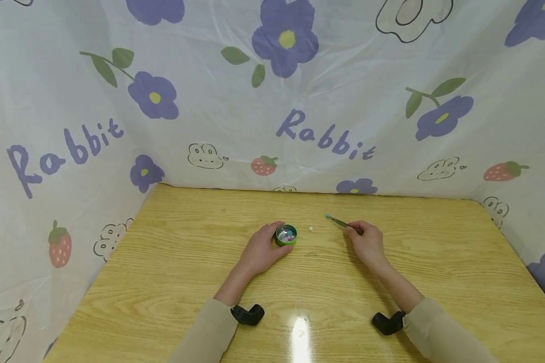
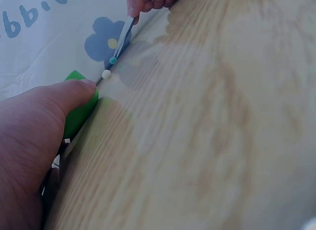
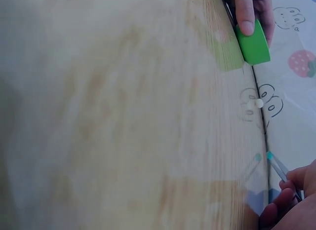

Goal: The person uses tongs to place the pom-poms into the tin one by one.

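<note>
To the right of the green cup [image 3: 254,46], and slightly beyond it, a teal bead [image 1: 328,216] sits at the tips of the tweezers [image 1: 339,222], which the right hand [image 1: 368,244] pinches between thumb and fingers. The tips appear clamped on the bead; whether it clears the table [image 1: 163,282] cannot be told. Left of the green cup, the left hand [image 1: 260,251] grips its wall, thumb on the near side, fingers on the far side. Judged by eye, the teal bead is light, hard and smooth, liable to spring away if squeezed off-centre; hold is best taken across its widest part. The cup looks light and stiff, best held by its outer wall, below the rim. Inside the cup lie teal and lilac beads [image 1: 290,236]. Just right of the cup, a white bead [image 1: 311,229] rests before the tweezers, a possible obstruction to low movement. Behind the cup, past the table's far edge, hangs a printed cloth [image 1: 200,106]
</note>
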Motion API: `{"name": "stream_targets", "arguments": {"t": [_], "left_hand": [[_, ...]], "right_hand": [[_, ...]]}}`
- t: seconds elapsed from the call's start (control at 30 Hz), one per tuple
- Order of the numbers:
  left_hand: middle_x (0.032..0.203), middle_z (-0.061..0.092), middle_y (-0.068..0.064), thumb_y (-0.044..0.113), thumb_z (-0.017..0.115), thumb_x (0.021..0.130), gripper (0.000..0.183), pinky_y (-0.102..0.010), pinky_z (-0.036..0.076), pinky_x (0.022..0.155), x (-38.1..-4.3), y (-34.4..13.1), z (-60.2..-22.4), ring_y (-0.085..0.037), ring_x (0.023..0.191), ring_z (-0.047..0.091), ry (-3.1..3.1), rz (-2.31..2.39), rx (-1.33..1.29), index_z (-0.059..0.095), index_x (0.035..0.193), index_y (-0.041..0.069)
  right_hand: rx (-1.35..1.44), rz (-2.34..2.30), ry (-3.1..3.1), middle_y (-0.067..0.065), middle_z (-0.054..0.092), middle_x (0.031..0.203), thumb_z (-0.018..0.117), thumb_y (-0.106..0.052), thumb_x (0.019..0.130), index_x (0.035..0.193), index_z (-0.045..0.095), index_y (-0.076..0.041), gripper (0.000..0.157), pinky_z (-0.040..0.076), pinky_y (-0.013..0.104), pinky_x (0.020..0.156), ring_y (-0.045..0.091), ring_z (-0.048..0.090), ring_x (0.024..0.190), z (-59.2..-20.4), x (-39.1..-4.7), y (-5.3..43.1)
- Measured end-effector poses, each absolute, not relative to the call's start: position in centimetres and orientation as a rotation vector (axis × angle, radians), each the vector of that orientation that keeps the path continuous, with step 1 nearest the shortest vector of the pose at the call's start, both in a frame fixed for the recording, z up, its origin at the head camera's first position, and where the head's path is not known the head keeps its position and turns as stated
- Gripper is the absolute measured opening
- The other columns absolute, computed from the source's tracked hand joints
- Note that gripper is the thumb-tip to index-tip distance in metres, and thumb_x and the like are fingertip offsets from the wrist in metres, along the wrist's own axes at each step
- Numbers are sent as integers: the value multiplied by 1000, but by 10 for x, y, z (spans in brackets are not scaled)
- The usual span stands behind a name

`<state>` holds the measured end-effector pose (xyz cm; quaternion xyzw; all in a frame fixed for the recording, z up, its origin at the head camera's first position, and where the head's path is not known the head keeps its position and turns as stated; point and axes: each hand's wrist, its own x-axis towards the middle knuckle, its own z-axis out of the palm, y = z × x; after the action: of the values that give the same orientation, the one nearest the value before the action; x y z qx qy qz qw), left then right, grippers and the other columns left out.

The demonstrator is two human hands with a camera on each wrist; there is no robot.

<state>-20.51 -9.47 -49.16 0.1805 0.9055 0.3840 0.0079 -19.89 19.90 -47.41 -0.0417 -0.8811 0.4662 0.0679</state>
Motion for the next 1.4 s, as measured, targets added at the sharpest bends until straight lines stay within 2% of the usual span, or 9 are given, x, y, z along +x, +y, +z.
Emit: {"name": "stream_targets", "arguments": {"t": [0.17, 0.4, 1.0, 1.4], "left_hand": [[141, 58, -15, 35, 78, 93, 69, -50, 44, 108, -205, -95, -492, -34, 129, 55, 2832, 1196, 563, 51, 150, 7], [140, 59, -15, 35, 78, 93, 69, -50, 45, 107, -206, -95, -494, -34, 128, 56, 2839, 1193, 571, 51, 150, 7], [139, 59, -15, 35, 79, 93, 69, -50, 46, 105, -208, -95, -495, -34, 127, 57, 2852, 1180, 579, 52, 149, 8], [143, 57, -16, 36, 78, 93, 69, -53, 41, 111, -206, -95, -494, -38, 136, 50, 2845, 1188, 565, 51, 150, 8]], "right_hand": [[-108, 1394, -2649, 20, 71, 98, 61, -7, 102, 113, 71, 10, 22, 45, 21, 63, 21, 61, 80, -476, -200, 200], [-112, 1379, -2645, 21, 72, 101, 62, -8, 102, 114, 71, 9, 22, 46, 21, 67, 28, 64, 88, -478, -200, 200], [-112, 1433, -2658, 19, 72, 103, 62, -8, 102, 113, 71, 7, 20, 46, 20, 65, 20, 61, 85, -473, -192, 199], [-100, 1449, -2670, 20, 71, 101, 62, -8, 103, 113, 71, 8, 21, 45, 21, 63, 18, 57, 80, -473, -192, 200]]}}
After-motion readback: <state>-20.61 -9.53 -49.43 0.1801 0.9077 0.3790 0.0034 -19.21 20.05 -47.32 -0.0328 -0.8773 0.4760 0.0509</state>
